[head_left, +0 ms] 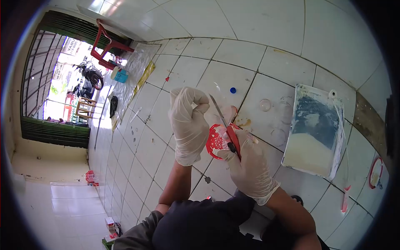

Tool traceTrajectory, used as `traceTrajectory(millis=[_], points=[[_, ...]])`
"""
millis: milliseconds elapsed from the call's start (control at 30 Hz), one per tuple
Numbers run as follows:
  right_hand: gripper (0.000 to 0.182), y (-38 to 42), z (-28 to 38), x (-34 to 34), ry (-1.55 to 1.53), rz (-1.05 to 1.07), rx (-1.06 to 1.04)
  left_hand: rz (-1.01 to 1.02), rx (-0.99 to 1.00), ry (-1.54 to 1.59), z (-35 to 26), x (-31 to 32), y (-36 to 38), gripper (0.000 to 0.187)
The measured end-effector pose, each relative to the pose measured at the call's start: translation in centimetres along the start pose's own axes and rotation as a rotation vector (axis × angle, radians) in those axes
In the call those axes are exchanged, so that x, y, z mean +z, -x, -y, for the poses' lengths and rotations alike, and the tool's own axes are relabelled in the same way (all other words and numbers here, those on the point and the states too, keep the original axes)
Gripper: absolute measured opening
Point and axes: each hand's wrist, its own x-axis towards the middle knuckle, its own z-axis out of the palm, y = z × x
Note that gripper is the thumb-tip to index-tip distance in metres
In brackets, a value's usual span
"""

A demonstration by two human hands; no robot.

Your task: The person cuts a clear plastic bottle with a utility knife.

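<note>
Leaning up and to the left out of the right hand (253, 163), the red-handled cutter (234, 141) has its long axis slanting across the gap between the two hands, so that its blade (217, 109) reaches toward the side of the left hand (189, 121). The right hand is gripping the handle, its gloved thumb on the near side, close to a black knob (231, 146) on the handle. The left hand, gloved as well, is clenched, its fingers curled in and raised just to the left of the blade; nothing shows in it, though whether something small is hidden inside the fist cannot be told. Blade and left hand look apart, with a narrow strip of tiled floor (227, 58) in view between them. Of the two, the right hand has the cutter by its handle, while the left is the one nearer the tip. Behind the handle, between the hands, a red disc (216, 143) smeared with white shows; whether the right fingers touch it is hard to tell. Beyond the blade sits a blue cap (233, 90), and well off to the right lies a smeared rectangular tray (316, 112)
</note>
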Motion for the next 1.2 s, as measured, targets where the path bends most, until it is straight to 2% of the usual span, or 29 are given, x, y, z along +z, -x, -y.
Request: traceTrajectory(millis=[67, 100, 167, 333, 400, 467, 567, 667, 933, 1100, 1200], points=[[0.046, 0.0, -0.8, 0.8, 0.094, -0.144, -0.141, 0.002, -0.019, -0.024, -0.5, -0.1, 0.0, 0.018], [0.046, 0.0, -0.7, 0.6, 0.090, -0.145, -0.142, 0.003, -0.038, -0.046, -0.7, -0.2, 0.0, 0.017], [0.048, 0.0, -0.1, 0.2, -0.013, -0.042, 0.010, 0.008, -0.056, -0.027, -0.9, -0.2, 0.2, 0.017], [0.047, -0.3, 0.3, -0.2, -0.094, -0.004, 0.119, 0.028, -0.099, 0.013, -1.5, 0.1, 0.2, 0.020], [0.046, -0.3, 0.2, -0.2, -0.075, 0.018, 0.149, 0.024, -0.048, -0.043, -1.5, 0.0, 0.2, 0.020], [0.042, -0.2, -0.1, -0.1, 0.046, -0.025, 0.048, 0.013, -0.029, -0.072, -1.1, 0.1, -0.1, 0.019], [0.041, -0.4, -0.1, 0.2, 0.041, -0.100, -0.045, 0.003, -0.015, -0.094, -0.2, -0.2, -0.2, 0.018], [0.041, -0.3, 0.1, 0.1, 0.022, -0.039, 0.009, -0.002, -0.007, -0.095, 0.0, -0.1, -0.3, 0.017], [0.034, 0.0, 0.3, 0.8, -0.018, -0.086, -0.036, -0.018, 0.037, -0.160, 0.0, 0.0, -0.1, 0.017], [0.035, -0.2, 0.8, 1.0, 0.029, -0.058, 0.002, -0.023, 0.130, -0.198, -0.7, 0.2, 0.2, 0.019], [0.034, -0.8, 0.8, 1.0, -0.085, -0.107, -0.033, 0.017, 0.194, -0.209, -1.4, 0.5, 0.7, 0.019]])
